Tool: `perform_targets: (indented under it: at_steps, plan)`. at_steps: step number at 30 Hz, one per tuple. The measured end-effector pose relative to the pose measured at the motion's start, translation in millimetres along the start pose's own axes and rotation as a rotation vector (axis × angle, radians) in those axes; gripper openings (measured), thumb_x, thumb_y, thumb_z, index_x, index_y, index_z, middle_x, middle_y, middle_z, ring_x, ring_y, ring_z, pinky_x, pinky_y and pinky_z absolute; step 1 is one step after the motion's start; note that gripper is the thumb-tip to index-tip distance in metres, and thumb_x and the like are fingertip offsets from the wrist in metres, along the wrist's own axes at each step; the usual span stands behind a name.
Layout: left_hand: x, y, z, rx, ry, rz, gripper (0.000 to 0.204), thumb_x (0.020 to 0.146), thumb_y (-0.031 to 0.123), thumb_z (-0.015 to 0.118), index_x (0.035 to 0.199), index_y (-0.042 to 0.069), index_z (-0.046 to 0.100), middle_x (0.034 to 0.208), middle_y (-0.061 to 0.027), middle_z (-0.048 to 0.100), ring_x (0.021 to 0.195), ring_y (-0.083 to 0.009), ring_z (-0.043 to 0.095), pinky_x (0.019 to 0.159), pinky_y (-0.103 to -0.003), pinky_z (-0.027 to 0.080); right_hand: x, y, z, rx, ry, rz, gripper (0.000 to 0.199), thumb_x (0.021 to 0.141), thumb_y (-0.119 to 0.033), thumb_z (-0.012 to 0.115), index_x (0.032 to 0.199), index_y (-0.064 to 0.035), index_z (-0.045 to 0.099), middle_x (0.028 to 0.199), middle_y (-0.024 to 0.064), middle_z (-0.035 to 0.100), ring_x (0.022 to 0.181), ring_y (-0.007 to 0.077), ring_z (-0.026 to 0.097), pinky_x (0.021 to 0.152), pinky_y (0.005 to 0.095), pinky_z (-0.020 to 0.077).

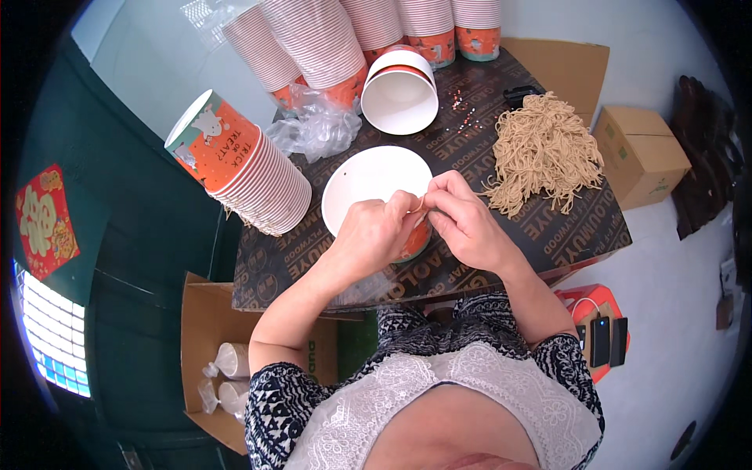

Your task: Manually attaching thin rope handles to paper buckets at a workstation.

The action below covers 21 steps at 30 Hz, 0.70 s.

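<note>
A white paper bucket (368, 182) with an orange printed outside rests on the table in front of me, its open mouth toward me. My left hand (374, 233) is closed in a pinch at the bucket's right rim. Thumb to fingertips, my right hand (468, 223) pinches right beside it. Between the two sets of fingertips shows a short bit of thin tan cord (421, 207); most of it is hidden by the fingers. To the right lies a heaped pile of tan cords (544, 153).
Nested buckets (254, 168) lean at the left, with cords along their side. Bagged bucket stacks (313, 43) line the back, near crumpled plastic (317, 129). Two nested buckets (399, 102) lie tipped beside tiny coloured bits (468, 124). Cardboard boxes (642, 153) and a red stool (599, 301) stand right.
</note>
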State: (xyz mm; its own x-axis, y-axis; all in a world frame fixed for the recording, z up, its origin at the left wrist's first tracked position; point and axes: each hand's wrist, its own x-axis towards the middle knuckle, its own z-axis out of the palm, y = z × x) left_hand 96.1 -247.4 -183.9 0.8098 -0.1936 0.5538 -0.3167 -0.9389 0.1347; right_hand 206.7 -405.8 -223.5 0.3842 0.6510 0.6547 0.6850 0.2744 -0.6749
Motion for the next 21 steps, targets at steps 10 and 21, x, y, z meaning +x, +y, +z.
perform_targets:
  at_steps: [10,21]
  plan:
    - [3.2,1.5,-12.3,-0.357,-0.097,-0.223,0.013,0.089,0.009,0.066,0.092,0.0,0.056,0.069,-0.0157,0.065,0.062,-0.0313,0.066,0.056,-0.038,0.051,-10.9,-2.1,7.1,0.059,0.104,0.067,0.009,0.085,0.005,0.064,0.091,0.0002,0.059,0.098,0.0069,0.052,0.076,0.012,0.051,0.063,0.0256,0.0431]
    - [8.1,2.5,-21.7,-0.582,-0.21,-0.553,0.01,0.093,0.005,0.057,0.086,-0.002,0.057,0.066,-0.0095,0.065,0.06,-0.0149,0.062,0.056,-0.031,0.048,-26.0,-11.1,20.3,-0.185,0.182,-0.148,0.011,0.08,0.005,0.065,0.084,0.0012,0.056,0.099,0.0142,0.054,0.073,0.0278,0.062,0.06,0.0366,0.0511]
